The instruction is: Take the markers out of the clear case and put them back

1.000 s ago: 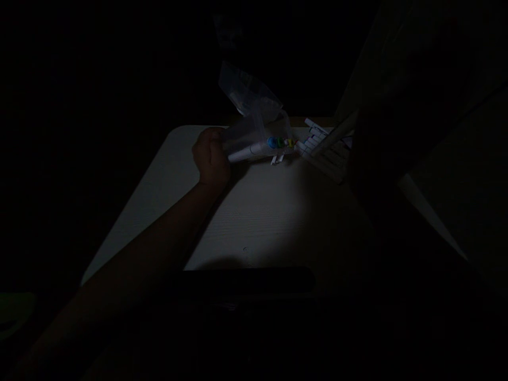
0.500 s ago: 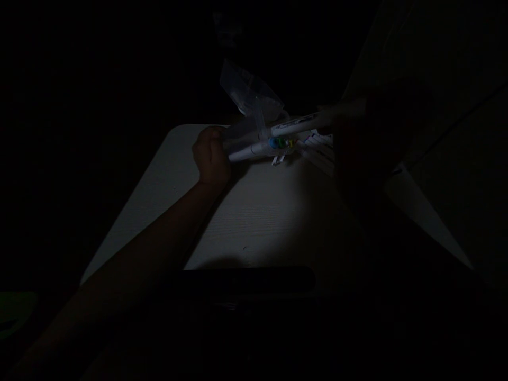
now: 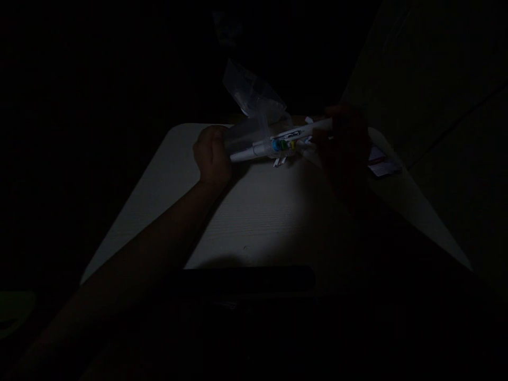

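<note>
In dim light my left hand (image 3: 213, 154) is closed around the near end of a clear plastic case (image 3: 246, 132), which lies on its side with its lid (image 3: 254, 87) flipped up behind. White pens (image 3: 244, 154) lie inside it, and blue, green and yellow tips (image 3: 282, 144) show at its mouth. My right hand (image 3: 345, 143), mostly in shadow, grips a white marker (image 3: 313, 127) with dark print. The marker's front end is in the mouth of the case. More white pens are partly hidden under the right hand.
A white wood-grain table (image 3: 254, 211) carries everything. A flat printed packet (image 3: 383, 161) lies right of my right hand. A dark bar (image 3: 250, 280) runs along the near edge. A thin cable (image 3: 456, 127) crosses at the far right.
My right hand has moved left, bringing the marker further into the case's mouth. The printed packet on the right has come into view. My left hand and the case have barely shifted.
</note>
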Tool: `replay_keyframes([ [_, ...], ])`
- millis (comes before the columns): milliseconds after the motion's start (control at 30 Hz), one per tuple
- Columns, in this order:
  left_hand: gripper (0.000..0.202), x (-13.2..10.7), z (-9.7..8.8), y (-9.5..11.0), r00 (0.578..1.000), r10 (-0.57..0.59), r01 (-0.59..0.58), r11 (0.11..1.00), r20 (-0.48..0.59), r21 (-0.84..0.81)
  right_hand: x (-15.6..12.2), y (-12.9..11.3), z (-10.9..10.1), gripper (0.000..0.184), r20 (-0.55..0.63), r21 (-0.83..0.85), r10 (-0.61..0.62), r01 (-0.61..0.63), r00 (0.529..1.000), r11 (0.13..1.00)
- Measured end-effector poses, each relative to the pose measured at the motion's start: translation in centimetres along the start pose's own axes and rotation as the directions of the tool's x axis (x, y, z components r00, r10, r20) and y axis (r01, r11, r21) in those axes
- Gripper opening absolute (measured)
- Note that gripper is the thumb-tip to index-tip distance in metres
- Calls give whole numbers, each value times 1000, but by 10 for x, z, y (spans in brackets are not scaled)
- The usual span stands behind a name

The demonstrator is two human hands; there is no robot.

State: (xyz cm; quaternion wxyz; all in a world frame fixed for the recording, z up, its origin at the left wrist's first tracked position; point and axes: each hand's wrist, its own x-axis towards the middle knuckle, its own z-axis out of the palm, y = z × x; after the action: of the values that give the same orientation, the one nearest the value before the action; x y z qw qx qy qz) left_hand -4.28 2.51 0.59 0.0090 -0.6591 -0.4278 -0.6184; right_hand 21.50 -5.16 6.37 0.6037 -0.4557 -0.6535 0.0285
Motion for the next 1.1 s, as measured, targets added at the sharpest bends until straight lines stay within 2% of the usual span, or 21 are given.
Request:
replay_keyframes([
  [133,83,0,-1,0,1000,3,-3,1000,5,10,0,-3,-1,31,44,-48,64,-62,997,997],
  [333,80,0,0,-2,1000,0,0,1000,1,8,2,-11,-3,28,62,-116,74,-67,995,991],
  [467,81,0,0,-2,1000,-5,5,1000,7,8,2,-13,-2,14,86,-124,108,-97,990,988],
  [700,83,2,0,-2,1000,-5,5,1000,1,-10,-3,3,1,21,69,-33,-65,67,995,997],
  [767,82,1,0,-2,1000,-3,3,1000,-1,-16,-3,8,0,21,78,-65,-97,103,992,993],
  [867,80,1,-1,-2,1000,2,-2,1000,18,-11,1,15,-4,23,129,-217,-121,147,984,965],
  [933,80,1,-1,-2,999,-1,2,1000,32,-6,4,20,-7,28,214,-356,-76,150,974,922],
  [1000,80,0,-2,-2,999,-3,3,1000,44,-4,4,24,-8,40,310,-494,27,137,950,858],
  [1100,76,0,-2,-2,999,-16,17,1000,47,-14,0,30,-5,59,410,-675,239,116,880,729],
])
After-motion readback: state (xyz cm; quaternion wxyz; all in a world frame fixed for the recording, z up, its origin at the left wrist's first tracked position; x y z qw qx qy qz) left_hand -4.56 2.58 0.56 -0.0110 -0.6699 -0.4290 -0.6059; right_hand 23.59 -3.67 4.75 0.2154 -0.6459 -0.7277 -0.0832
